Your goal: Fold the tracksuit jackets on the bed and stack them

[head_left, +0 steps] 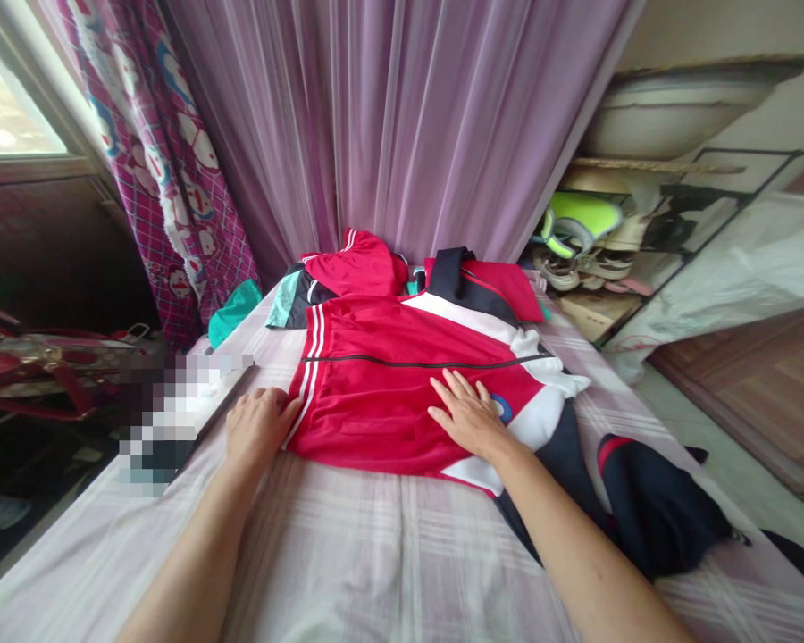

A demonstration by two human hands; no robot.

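Observation:
A red, white and navy zip-up jacket [368, 402] lies spread on the bed, front side up, with its zip closed and its striped hem toward the left. My left hand [258, 424] is at the hem corner, fingers curled and thumb on the striped band, gripping the edge; its fingertips are partly hidden. Flat on the chest of the jacket rests my right hand [473, 415], fingers spread, beside a round blue-and-white badge [502, 408]. One navy sleeve [663, 505] stretches to the lower right, and the other navy sleeve [450, 272] is bent at the far side.
Behind the jacket lie red folded clothes [368, 263] and a teal-and-dark garment [291, 299]. A blurred-out object [180, 429] sits at the left bed edge. Purple curtains [402, 125] hang behind. Shoes [607, 263] fill a rack at right. A plaid sheet [389, 554] covers the bed.

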